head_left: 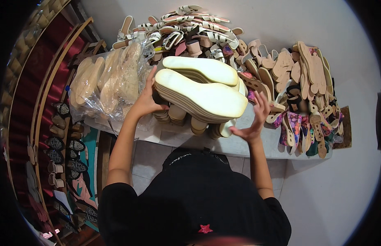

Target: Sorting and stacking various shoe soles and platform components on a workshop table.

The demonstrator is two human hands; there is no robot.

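Two stacks of cream shoe soles [202,96] lie side by side in front of me on a white table, piled several layers deep. My left hand [147,100] is at their left end, fingers up and thumb spread apart; whether it touches the soles I cannot tell. My right hand [256,119] stands off the right end, fingers spread and curved, holding nothing. Its thumb is near a pale rounded sole end [227,128]. Below the stacks, more layered pieces [177,114] stick out toward me, partly hidden by the soles.
A clear plastic bag [112,78] of tan soles sits at the left. White strappy sandals [190,26] heap up behind. Tan insoles [311,69] and flower-patterned sandals [291,127] crowd the table [256,151] at the right. Wooden racks with shoes [77,145] stand at far left.
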